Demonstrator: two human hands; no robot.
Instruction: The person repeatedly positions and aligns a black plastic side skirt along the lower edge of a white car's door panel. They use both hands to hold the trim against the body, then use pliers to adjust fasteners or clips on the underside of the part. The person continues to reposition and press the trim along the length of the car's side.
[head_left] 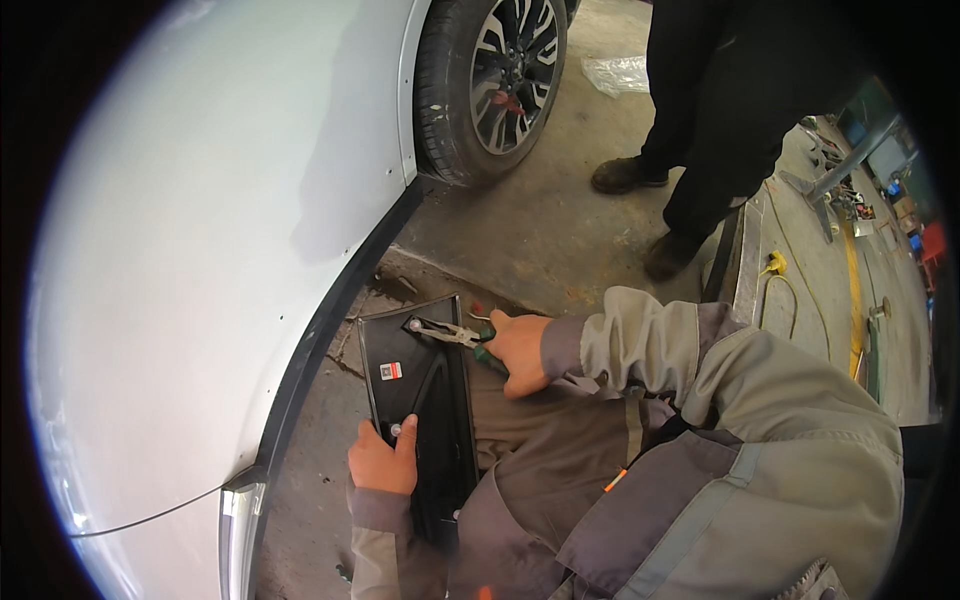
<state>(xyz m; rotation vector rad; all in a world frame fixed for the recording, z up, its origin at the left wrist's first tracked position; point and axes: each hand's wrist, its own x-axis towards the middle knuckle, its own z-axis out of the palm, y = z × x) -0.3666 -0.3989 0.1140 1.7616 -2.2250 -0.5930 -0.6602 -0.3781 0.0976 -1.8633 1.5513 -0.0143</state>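
A long black trim panel [440,400] lies back side up across my lap, with a small red-and-white label [391,371] stuck on it. My left hand [384,458] grips its left edge, thumb on top beside a pale round clip [396,430]. My right hand [520,352] is closed round the green handles of a pair of pliers [450,333]. The plier jaws reach over the panel's far end and meet another pale clip [415,325]; whether they pinch it I cannot tell. The panel's near end is partly hidden by my sleeve and clothing.
A white car body [220,200] fills the left, its dark lower edge curving close to the panel. Ahead is a wheel [490,85]. A person in dark trousers [720,110] stands at the upper right. A yellow plug [775,263] with its cable lies on the floor at right.
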